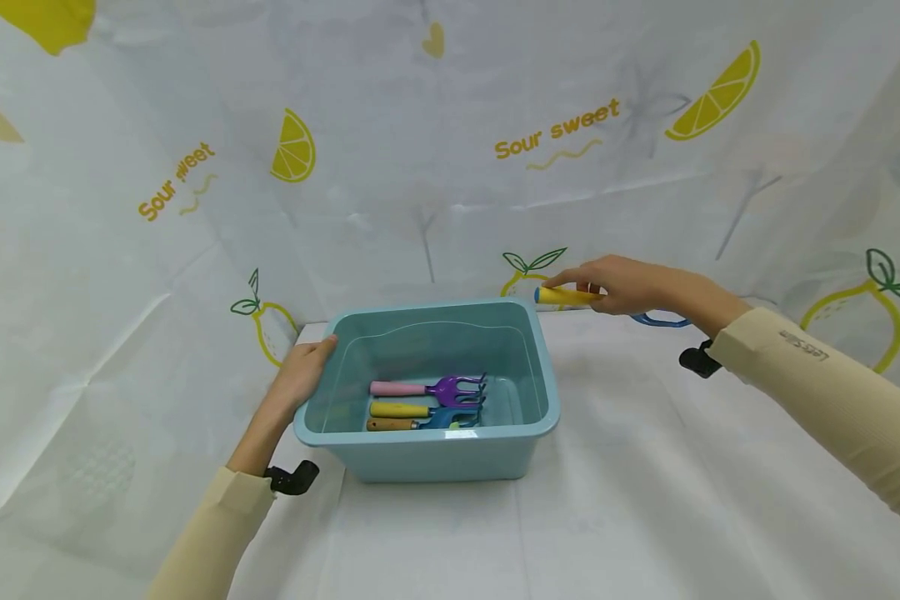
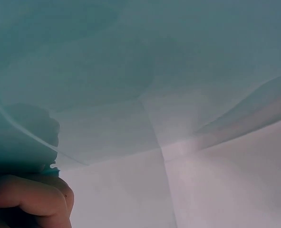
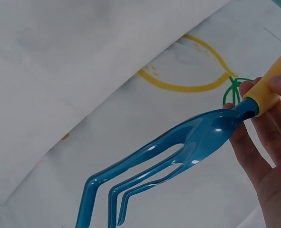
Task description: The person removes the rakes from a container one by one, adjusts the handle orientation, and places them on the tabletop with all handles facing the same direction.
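A light blue plastic basin (image 1: 435, 458) stands on the white cloth. My left hand (image 1: 303, 371) grips its left rim, thumb over the edge; in the left wrist view its curled fingers (image 2: 35, 197) show beside the basin wall. Beyond the basin's back right corner, my right hand (image 1: 630, 285) holds a hand cultivator by its yellow handle (image 1: 566, 297), raised above the cloth. Its blue bent tines (image 3: 145, 156) show fully in the right wrist view. Inside the basin lie a purple fork with a pink handle (image 1: 397, 389), a blue yellow-handled tool (image 1: 397, 410) and a wooden-handled tool (image 1: 390, 425).
White cloth (image 1: 645, 500) covers the surface around the basin. Behind it rises a cloth backdrop (image 1: 390, 217) printed with lemons and lettering. The basin's front wall partly hides the tools lying nearest it.
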The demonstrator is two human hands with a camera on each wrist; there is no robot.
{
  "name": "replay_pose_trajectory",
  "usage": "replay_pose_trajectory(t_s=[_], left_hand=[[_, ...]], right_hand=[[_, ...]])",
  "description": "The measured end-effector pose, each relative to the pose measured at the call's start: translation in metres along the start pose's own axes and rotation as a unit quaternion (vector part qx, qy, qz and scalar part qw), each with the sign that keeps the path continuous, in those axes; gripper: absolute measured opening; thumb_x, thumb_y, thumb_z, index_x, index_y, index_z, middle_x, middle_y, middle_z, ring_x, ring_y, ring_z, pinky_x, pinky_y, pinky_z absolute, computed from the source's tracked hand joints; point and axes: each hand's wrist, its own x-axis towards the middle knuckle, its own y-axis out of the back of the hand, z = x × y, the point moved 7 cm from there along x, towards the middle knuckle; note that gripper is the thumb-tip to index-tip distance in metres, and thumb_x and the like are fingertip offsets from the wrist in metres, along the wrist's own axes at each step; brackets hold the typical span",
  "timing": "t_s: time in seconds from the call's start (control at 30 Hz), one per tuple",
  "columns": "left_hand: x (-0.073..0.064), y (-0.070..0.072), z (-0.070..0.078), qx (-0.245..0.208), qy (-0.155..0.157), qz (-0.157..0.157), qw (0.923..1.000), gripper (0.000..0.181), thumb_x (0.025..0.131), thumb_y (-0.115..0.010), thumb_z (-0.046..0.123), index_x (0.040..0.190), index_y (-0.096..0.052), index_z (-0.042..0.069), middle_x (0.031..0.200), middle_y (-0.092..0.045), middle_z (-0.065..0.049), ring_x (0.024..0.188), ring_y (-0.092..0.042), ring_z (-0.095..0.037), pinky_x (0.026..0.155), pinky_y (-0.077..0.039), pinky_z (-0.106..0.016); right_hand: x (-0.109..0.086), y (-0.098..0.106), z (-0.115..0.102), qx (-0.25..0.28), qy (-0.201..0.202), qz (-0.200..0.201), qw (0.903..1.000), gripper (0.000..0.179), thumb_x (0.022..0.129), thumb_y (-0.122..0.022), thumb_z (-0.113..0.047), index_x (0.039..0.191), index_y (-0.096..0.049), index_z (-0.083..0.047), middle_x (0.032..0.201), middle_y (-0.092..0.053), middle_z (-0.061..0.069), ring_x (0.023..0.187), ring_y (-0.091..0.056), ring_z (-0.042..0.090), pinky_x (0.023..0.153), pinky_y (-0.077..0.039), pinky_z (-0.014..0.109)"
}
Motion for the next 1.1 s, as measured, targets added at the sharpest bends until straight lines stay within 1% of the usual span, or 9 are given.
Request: replay_pose_trajectory(t_s=[0.1,0.23,0.47,0.6,0.73,0.83,0.93,1.07,1.1], left_hand=[[0.000,0.000,0.000,0.003,-0.001,0.000,1.0000,0.066,0.111,-0.033,0.049,0.115,-0.067,-0.007,0.080,-0.065,-0.007,0.067,-0.063,-0.012,0.060,-0.054,-0.028],[0.001,0.000,-0.001,0.006,0.001,0.003,1.0000,0.066,0.111,-0.033,0.050,0.116,-0.068,-0.006,0.083,-0.066,-0.008,0.069,-0.064,-0.013,0.061,-0.055,-0.028],[0.000,0.000,0.000,0.007,0.001,0.002,1.0000,0.066,0.111,-0.033,0.051,0.118,-0.067,-0.005,0.088,-0.068,-0.012,0.070,-0.065,-0.014,0.062,-0.056,-0.029],[0.000,0.000,0.000,0.003,0.001,0.002,1.0000,0.065,0.111,-0.033,0.050,0.114,-0.067,-0.006,0.082,-0.065,-0.008,0.068,-0.063,-0.014,0.061,-0.055,-0.029],[0.000,0.001,0.000,0.003,-0.002,0.001,1.0000,0.065,0.111,-0.033,0.049,0.113,-0.067,-0.006,0.077,-0.063,-0.005,0.065,-0.063,-0.014,0.059,-0.055,-0.028],[0.000,0.002,0.000,0.005,-0.003,0.002,1.0000,0.066,0.111,-0.032,0.050,0.115,-0.067,-0.006,0.077,-0.063,-0.005,0.066,-0.063,-0.013,0.059,-0.055,-0.028],[0.000,0.002,0.000,0.006,-0.001,0.004,1.0000,0.066,0.111,-0.033,0.050,0.117,-0.067,-0.006,0.081,-0.066,-0.008,0.067,-0.064,-0.013,0.060,-0.055,-0.028],[-0.001,0.001,0.001,-0.005,0.003,0.005,1.0000,0.066,0.111,-0.034,0.050,0.118,-0.068,-0.006,0.088,-0.069,-0.012,0.069,-0.064,-0.013,0.060,-0.055,-0.028],[-0.001,0.001,0.001,-0.007,0.003,0.006,1.0000,0.066,0.111,-0.034,0.050,0.116,-0.068,-0.006,0.087,-0.069,-0.011,0.068,-0.064,-0.013,0.060,-0.054,-0.028]], right_hand=[[-0.003,-0.006,0.011,0.006,-0.012,-0.004,0.9999,0.060,0.091,-0.063,0.003,0.145,-0.058,-0.022,0.113,-0.070,0.008,0.091,-0.063,0.021,0.078,-0.058,0.037],[-0.006,-0.017,0.024,0.007,-0.027,-0.011,0.9995,0.059,0.091,-0.063,0.002,0.144,-0.058,-0.023,0.109,-0.070,0.009,0.090,-0.063,0.021,0.076,-0.058,0.037],[-0.009,-0.046,0.040,0.000,-0.045,-0.032,0.9985,0.058,0.091,-0.064,0.003,0.142,-0.060,-0.025,0.108,-0.070,0.007,0.091,-0.062,0.021,0.078,-0.058,0.039],[-0.008,-0.060,0.044,-0.017,-0.047,-0.040,0.9979,0.059,0.090,-0.066,0.003,0.141,-0.061,-0.026,0.110,-0.071,0.008,0.093,-0.063,0.022,0.079,-0.059,0.041],[-0.008,-0.070,0.045,-0.033,-0.041,-0.046,0.9975,0.059,0.088,-0.069,0.004,0.139,-0.063,-0.026,0.109,-0.072,0.009,0.092,-0.064,0.022,0.076,-0.058,0.040],[-0.008,-0.077,0.046,-0.041,-0.032,-0.046,0.9976,0.058,0.088,-0.069,0.004,0.138,-0.064,-0.024,0.104,-0.072,0.008,0.088,-0.063,0.021,0.076,-0.058,0.040],[-0.008,-0.087,0.051,-0.048,-0.029,-0.047,0.9973,0.060,0.087,-0.068,0.005,0.138,-0.064,-0.025,0.100,-0.071,0.004,0.086,-0.062,0.019,0.077,-0.057,0.040],[-0.008,-0.106,0.064,-0.063,-0.038,-0.057,0.9956,0.063,0.088,-0.065,0.008,0.139,-0.063,-0.029,0.108,-0.072,0.004,0.094,-0.065,0.022,0.084,-0.058,0.048],[-0.008,-0.110,0.066,-0.069,-0.038,-0.059,0.9952,0.064,0.088,-0.065,0.008,0.139,-0.063,-0.029,0.110,-0.072,0.004,0.096,-0.065,0.023,0.086,-0.057,0.049]])
